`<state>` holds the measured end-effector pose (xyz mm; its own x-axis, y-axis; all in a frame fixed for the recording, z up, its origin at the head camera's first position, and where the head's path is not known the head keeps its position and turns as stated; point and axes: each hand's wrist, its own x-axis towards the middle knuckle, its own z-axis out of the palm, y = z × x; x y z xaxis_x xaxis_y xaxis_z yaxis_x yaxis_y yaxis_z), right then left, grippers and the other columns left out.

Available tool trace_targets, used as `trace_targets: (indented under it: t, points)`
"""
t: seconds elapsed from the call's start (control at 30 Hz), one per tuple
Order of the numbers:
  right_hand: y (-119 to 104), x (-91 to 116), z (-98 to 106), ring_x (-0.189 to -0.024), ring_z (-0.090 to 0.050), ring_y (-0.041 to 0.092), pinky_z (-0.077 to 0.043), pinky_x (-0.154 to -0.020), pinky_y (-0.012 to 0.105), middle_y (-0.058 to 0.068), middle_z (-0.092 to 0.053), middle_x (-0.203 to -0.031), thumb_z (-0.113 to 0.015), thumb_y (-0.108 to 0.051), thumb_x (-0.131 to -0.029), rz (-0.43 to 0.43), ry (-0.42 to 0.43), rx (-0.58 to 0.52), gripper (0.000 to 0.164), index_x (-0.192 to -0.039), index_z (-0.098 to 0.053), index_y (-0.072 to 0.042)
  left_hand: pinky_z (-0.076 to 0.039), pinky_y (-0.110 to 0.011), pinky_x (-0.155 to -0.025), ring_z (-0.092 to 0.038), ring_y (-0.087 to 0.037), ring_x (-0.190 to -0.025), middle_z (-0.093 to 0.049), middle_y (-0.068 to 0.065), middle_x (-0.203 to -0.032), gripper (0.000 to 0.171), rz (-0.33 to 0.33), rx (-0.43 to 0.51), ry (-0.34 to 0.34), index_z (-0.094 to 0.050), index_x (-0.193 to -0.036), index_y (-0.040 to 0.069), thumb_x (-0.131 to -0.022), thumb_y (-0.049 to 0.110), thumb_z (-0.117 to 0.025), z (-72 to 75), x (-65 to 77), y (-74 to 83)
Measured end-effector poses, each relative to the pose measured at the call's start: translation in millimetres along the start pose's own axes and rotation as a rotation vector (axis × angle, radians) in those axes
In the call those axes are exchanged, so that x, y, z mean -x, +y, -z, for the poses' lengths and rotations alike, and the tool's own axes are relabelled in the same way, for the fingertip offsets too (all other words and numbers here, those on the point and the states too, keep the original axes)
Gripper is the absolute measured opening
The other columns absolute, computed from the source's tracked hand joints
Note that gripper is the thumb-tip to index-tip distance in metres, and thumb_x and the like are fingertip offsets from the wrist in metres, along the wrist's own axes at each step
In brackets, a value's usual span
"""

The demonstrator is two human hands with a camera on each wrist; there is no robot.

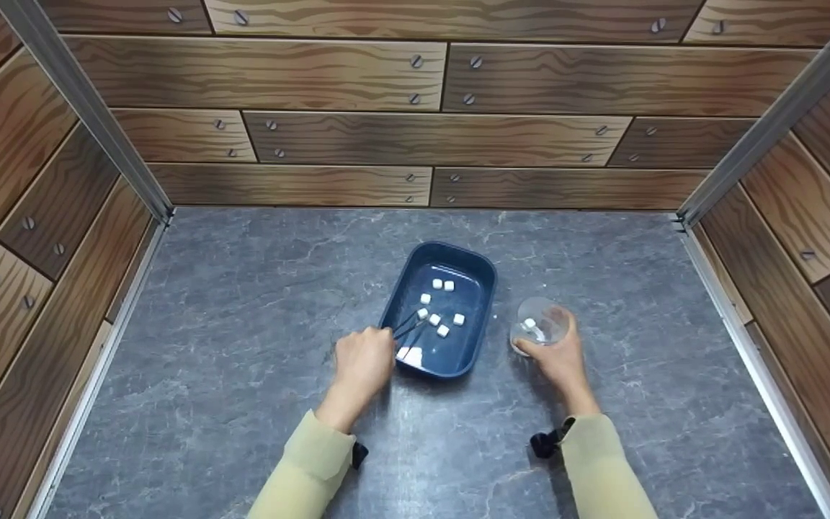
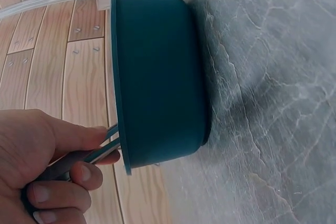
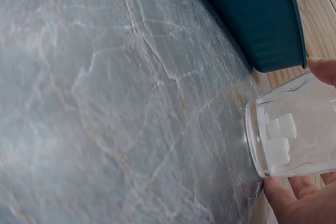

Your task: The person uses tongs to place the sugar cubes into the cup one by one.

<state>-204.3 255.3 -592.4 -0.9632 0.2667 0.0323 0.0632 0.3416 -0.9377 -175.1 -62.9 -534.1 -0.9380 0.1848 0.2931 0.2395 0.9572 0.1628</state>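
My left hand point(image 1: 364, 360) grips a pair of dark tongs point(image 1: 406, 328) at the near left rim of a deep blue tray point(image 1: 462, 353). The tongs' two arms reach over that rim, their tips close by a small white cube point(image 1: 423, 313). Several more white cubes point(image 1: 443, 331) lie scattered on the tray's floor. To the right of the tray, my right hand point(image 1: 563, 360) holds a clear cup point(image 1: 541, 308) around its side. A few white cubes point(image 3: 281, 127) sit at the bottom of this cup. The tray wall point(image 2: 157, 77) hides the tongs' tips in the left wrist view.
Grey marbled tabletop point(image 1: 242, 288) surrounds the tray and cup. Wood-patterned panels point(image 1: 357, 137) stand at the back and both sides, with metal strips point(image 1: 109, 137) along the corners. A tiny white speck lies between tray and cup.
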Motion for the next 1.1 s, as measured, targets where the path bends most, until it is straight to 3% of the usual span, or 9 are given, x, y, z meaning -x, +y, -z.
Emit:
trace_targets:
  t: [0.3, 1.1]
  points:
    - [-0.5, 0.5, -0.2, -0.128, -0.044, 0.035, -0.03, -0.108, 0.038, 0.024, -0.048, -0.138, -0.086, -0.002, -0.068, 0.004, 0.002, -0.001, 0.086, -0.138, -0.036, 0.004, -0.043, -0.044, -0.039, -0.059, -0.029, -0.048, -0.064, -0.008, -0.061, 0.028, 0.025, 0.001, -0.06, -0.065, -0.06, 0.01, -0.088, 0.013, -0.066, -2.0, -3.8, 0.8]
    - [-0.3, -0.6, -0.8, -0.129, -0.044, 0.035, -0.032, -0.107, 0.037, 0.024, -0.046, -0.139, -0.084, 0.002, -0.069, -0.017, -0.015, -0.051, 0.085, -0.138, -0.034, 0.005, -0.045, -0.044, -0.04, -0.06, -0.029, -0.049, -0.062, -0.008, -0.058, 0.028, 0.028, 0.022, -0.079, -0.061, -0.057, 0.01, -0.086, 0.007, -0.063, -1.1, -5.6, 2.6]
